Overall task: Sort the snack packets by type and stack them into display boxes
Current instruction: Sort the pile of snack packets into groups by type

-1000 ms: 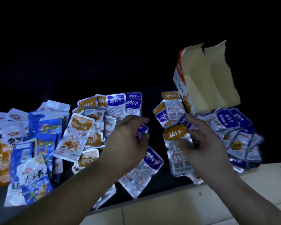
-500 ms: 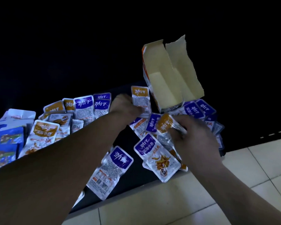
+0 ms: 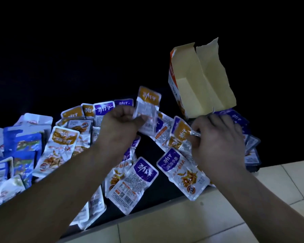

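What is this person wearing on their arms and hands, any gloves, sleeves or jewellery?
Nothing shows. The left hand and right hand are ungloved, and both forearms are bare up to the frame edge: no sleeves, watch, bands or rings visible, though the light is dim.

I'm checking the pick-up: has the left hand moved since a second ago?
Yes. The left hand moved forward, away from the body, until level with the base of the open box, and now holds an orange-topped packet in its grip.
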{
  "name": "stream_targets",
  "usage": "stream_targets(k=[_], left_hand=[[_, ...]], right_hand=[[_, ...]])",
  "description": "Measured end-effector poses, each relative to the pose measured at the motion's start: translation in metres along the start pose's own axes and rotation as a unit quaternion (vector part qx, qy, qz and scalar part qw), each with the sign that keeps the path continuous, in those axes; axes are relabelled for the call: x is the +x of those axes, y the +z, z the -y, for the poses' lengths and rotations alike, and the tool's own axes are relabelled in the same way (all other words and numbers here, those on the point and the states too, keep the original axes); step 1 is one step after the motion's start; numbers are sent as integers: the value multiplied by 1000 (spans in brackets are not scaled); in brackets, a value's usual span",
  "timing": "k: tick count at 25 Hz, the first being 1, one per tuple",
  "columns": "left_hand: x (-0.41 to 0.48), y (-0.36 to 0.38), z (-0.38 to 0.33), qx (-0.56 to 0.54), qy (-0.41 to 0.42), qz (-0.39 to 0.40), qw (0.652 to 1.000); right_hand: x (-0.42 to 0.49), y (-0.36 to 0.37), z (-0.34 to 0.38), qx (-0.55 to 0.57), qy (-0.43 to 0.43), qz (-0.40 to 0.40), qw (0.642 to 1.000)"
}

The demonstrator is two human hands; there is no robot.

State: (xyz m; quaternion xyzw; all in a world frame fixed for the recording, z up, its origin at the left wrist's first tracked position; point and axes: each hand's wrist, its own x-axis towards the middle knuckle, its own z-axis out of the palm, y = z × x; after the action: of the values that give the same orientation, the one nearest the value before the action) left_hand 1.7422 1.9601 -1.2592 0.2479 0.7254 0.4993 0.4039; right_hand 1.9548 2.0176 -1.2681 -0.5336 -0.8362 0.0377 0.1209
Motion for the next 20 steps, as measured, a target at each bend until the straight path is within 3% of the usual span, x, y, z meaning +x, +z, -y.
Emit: stream_targets(k=[4, 6, 8, 11, 13, 16, 20], left_hand=[[-59, -38, 11, 2, -25, -2, 1000], [-69, -60, 22, 9, -41, -40, 998], [-76, -80, 33, 2, -56, -60, 997], [-85, -97, 47, -20, -64, -78, 995], [-92, -105, 53, -23, -63, -71, 995], [-100, -113, 56, -33, -62, -65, 995], [-106, -120, 65, -29, -70, -65, 995]], right_hand=[[-5, -17, 7, 230, 23, -10, 973], [-8, -29, 22, 342, 50, 1, 939], [-17, -30, 47, 433, 96, 71, 894], [-35, -13, 80, 485, 171, 204, 833], [-42, -2, 93, 476, 229, 245, 813], [-47, 7, 100, 485, 280, 239, 793], [-46, 15, 110, 521, 286, 209, 777]])
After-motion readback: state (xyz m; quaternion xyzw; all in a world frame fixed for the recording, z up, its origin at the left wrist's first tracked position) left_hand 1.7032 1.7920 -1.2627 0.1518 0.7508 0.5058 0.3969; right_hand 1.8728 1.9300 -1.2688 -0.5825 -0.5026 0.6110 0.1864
